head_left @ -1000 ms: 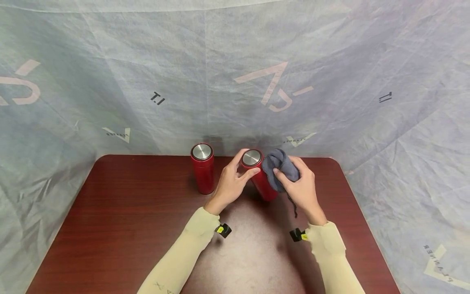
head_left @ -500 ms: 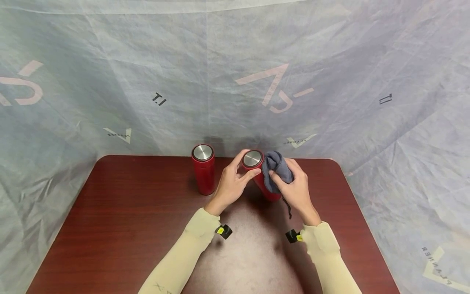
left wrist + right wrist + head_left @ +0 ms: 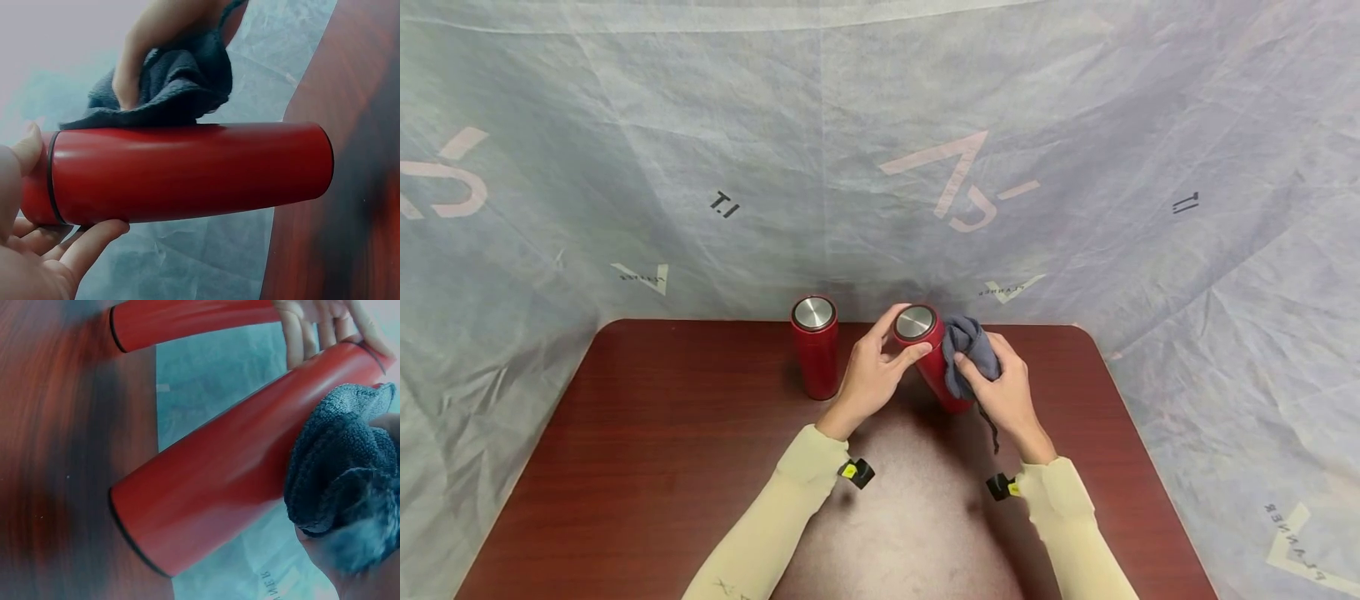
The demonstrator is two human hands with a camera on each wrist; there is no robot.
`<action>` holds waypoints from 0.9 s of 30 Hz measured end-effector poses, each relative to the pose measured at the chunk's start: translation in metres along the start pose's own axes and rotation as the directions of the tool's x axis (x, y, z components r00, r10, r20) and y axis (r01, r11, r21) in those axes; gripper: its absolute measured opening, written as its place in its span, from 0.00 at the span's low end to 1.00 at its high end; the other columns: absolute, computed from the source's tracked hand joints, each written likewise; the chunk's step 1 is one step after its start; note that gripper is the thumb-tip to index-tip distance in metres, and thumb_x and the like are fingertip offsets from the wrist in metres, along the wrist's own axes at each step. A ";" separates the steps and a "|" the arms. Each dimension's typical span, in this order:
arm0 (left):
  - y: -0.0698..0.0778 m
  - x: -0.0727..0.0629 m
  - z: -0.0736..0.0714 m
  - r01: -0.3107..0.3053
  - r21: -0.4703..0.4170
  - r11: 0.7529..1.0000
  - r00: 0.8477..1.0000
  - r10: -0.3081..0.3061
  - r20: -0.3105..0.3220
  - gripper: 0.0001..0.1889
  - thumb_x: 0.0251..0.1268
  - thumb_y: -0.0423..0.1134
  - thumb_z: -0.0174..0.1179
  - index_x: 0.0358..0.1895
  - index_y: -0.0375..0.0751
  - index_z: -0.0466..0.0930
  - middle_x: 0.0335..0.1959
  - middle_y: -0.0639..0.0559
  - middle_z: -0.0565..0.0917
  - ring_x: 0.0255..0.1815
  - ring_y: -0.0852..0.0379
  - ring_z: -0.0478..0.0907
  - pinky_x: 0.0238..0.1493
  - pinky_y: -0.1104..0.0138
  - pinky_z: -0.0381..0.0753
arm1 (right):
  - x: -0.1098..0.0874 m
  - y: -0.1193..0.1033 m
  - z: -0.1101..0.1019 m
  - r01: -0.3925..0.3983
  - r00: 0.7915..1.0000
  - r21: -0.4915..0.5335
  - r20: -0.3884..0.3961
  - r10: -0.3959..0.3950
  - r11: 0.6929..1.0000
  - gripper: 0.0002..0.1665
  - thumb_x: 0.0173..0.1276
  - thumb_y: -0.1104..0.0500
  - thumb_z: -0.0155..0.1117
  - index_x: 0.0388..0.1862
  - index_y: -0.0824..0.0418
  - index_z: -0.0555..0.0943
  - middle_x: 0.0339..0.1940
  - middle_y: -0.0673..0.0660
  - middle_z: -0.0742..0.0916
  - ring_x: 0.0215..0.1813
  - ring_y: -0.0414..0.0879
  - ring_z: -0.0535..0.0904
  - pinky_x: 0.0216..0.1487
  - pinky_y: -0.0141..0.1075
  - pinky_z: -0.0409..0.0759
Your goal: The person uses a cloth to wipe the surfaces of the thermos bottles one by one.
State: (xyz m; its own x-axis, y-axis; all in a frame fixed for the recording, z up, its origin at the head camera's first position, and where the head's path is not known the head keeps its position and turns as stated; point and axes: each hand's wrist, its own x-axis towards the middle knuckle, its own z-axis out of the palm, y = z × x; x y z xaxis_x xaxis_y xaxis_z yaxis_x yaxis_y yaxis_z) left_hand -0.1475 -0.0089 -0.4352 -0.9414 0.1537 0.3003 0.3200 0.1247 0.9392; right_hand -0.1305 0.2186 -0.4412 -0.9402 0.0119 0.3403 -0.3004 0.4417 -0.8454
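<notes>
My left hand grips a red thermos bottle near its silver-topped lid, thumb on one side and fingers on the other. The bottle leans, its lid toward the upper left in the head view. On its right side, my right hand holds a bunched grey-blue cloth against the red wall. A dark cord hangs from the cloth. In the right wrist view the cloth lies along the bottle's upper part, close below the lid seam.
A second red thermos bottle stands upright to the left, near the back edge of the dark red wooden table. Grey printed sheeting hangs behind the table and along both sides.
My right hand and the cloth have moved left toward the bottle, then slightly down along its side. The left hand keeps its grip and has hardly moved.
</notes>
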 end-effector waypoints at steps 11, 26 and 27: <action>0.006 -0.001 -0.003 -0.042 0.011 0.999 0.999 0.042 -0.035 0.35 0.68 0.47 0.76 0.77 0.58 0.74 0.67 0.54 0.84 0.33 0.57 0.78 0.31 0.67 0.78 | -0.003 0.017 -0.002 -0.063 0.998 -0.040 0.027 0.064 0.997 0.20 0.75 0.58 0.72 0.63 0.61 0.85 0.56 0.59 0.88 0.48 0.46 0.78 0.45 0.30 0.75; 0.011 -0.001 -0.007 -0.035 0.015 0.999 0.999 0.035 -0.038 0.35 0.69 0.48 0.75 0.78 0.59 0.73 0.68 0.57 0.83 0.57 0.56 0.83 0.45 0.62 0.85 | -0.015 0.053 -0.006 -0.186 0.981 -0.066 0.052 0.189 0.980 0.24 0.78 0.50 0.69 0.67 0.59 0.83 0.59 0.60 0.88 0.52 0.50 0.80 0.49 0.32 0.78; 0.012 -0.001 -0.007 -0.037 0.012 0.999 0.999 0.037 -0.037 0.35 0.69 0.48 0.75 0.78 0.60 0.73 0.68 0.57 0.83 0.57 0.56 0.83 0.45 0.63 0.85 | -0.015 0.056 -0.006 -0.194 0.979 -0.070 0.049 0.197 0.979 0.25 0.78 0.50 0.69 0.67 0.59 0.83 0.59 0.60 0.88 0.52 0.50 0.80 0.50 0.32 0.78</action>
State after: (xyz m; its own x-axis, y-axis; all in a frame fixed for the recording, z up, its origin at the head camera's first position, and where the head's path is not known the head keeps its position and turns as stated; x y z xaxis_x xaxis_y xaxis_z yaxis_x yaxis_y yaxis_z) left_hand -0.1438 -0.0148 -0.4230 -0.9321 0.1217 0.3412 0.3558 0.1306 0.9254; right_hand -0.1317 0.2483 -0.4910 -0.9877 0.0545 0.1462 -0.1007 0.4930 -0.8642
